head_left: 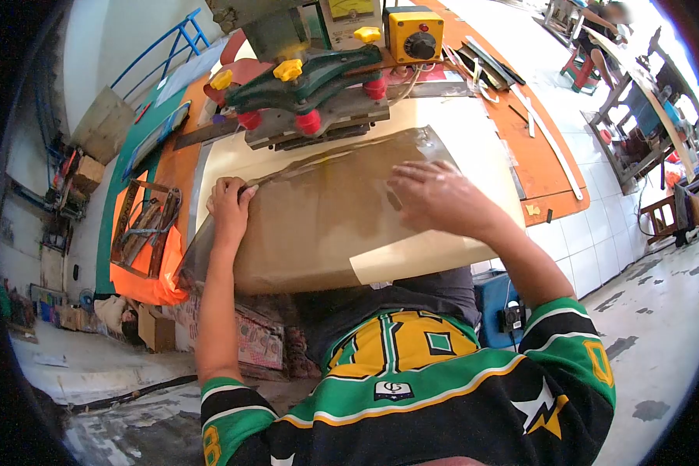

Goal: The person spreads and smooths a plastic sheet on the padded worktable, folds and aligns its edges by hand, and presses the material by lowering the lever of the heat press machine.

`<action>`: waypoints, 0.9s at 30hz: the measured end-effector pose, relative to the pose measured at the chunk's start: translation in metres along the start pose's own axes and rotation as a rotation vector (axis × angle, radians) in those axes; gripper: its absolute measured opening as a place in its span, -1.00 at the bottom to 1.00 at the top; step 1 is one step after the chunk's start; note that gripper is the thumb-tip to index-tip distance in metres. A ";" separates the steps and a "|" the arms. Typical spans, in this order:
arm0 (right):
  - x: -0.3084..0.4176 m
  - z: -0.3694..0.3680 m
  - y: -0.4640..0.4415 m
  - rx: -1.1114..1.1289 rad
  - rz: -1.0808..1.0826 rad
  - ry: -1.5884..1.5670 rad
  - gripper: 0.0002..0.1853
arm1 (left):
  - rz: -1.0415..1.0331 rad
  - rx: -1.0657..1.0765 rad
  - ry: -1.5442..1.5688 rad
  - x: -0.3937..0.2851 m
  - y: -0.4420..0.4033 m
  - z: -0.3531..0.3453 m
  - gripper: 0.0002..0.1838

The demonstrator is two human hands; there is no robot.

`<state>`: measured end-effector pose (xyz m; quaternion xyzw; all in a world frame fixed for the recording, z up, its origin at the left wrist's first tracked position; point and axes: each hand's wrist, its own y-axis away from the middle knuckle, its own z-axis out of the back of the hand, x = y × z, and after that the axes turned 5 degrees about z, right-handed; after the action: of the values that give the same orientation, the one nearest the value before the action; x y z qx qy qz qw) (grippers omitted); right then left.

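Observation:
A brown, semi-glossy sheet [311, 225] lies over a cream board [489, 217] in front of me. At the sheet's upper left edge, my left hand [230, 203] has its fingers bent together on the edge, thumb near the index finger. My right hand [435, 194] is over the sheet's right part, slightly blurred, with its fingers extended and nothing visible in it. Just beyond the sheet stands a press with a green frame [318, 78], red knobs and yellow knobs, its dark plate low over the board.
A yellow control box [414, 35] stands behind the press. On the left are a metal frame with tools [144, 229] and an orange sheet [163, 272]. Strips [547, 140] lie along the table's right side. Another person [602, 23] sits at the far upper right.

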<state>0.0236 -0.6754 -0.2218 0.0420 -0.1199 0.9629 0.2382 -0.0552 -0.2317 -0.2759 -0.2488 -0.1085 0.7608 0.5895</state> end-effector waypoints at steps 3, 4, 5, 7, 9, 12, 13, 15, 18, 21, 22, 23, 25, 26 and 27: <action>0.017 -0.013 0.012 0.074 -0.046 -0.038 -0.30 | -0.007 0.033 0.040 0.013 -0.009 -0.001 -0.74; 0.019 -0.017 0.013 0.073 -0.045 -0.038 -0.30 | -0.038 0.035 0.036 0.016 -0.013 -0.002 -0.73; 0.021 -0.021 0.013 0.031 -0.055 -0.031 -0.31 | -0.069 0.037 0.031 0.019 -0.015 -0.002 -0.72; 0.025 -0.028 0.014 -0.009 -0.062 -0.026 -0.32 | -0.093 0.043 0.053 0.024 -0.019 -0.003 -0.71; 0.028 -0.034 0.014 -0.046 -0.091 -0.014 -0.32 | -0.120 0.047 0.074 0.030 -0.023 -0.002 -0.71; 0.031 -0.038 0.013 -0.105 -0.064 -0.025 -0.33 | -0.179 0.094 0.115 0.040 -0.029 0.001 -0.69; 0.034 -0.038 0.013 -0.105 -0.065 -0.026 -0.33 | -0.227 0.077 0.118 0.043 -0.031 0.002 -0.69; 0.040 -0.038 0.011 -0.108 -0.057 -0.039 -0.34 | -0.275 0.062 0.121 0.052 -0.033 0.003 -0.69; 0.053 -0.043 0.008 -0.129 -0.048 -0.057 -0.33 | -0.278 0.060 0.085 0.064 -0.037 0.005 -0.68; 0.062 -0.049 0.002 -0.158 -0.044 -0.060 -0.34 | -0.225 0.078 0.145 0.073 -0.038 0.005 -0.69; 0.064 -0.050 0.000 -0.160 -0.042 -0.070 -0.34 | -0.209 0.085 0.171 0.076 -0.038 0.006 -0.69; 0.065 -0.049 -0.001 -0.170 -0.029 -0.083 -0.32 | -0.193 0.092 0.195 0.080 -0.038 0.007 -0.69; 0.067 -0.048 -0.005 -0.160 -0.024 -0.129 -0.31 | -0.185 0.077 0.144 0.090 -0.039 0.008 -0.69; 0.067 -0.048 -0.006 -0.150 -0.019 -0.175 -0.30 | -0.176 0.062 0.093 0.085 -0.039 0.014 -0.69; 0.068 -0.048 -0.007 -0.150 -0.017 -0.179 -0.30 | -0.174 0.064 0.089 0.081 -0.037 0.019 -0.69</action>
<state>-0.0348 -0.6268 -0.2574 0.1107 -0.2119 0.9416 0.2373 -0.0484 -0.1421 -0.2627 -0.2532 -0.0789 0.6979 0.6652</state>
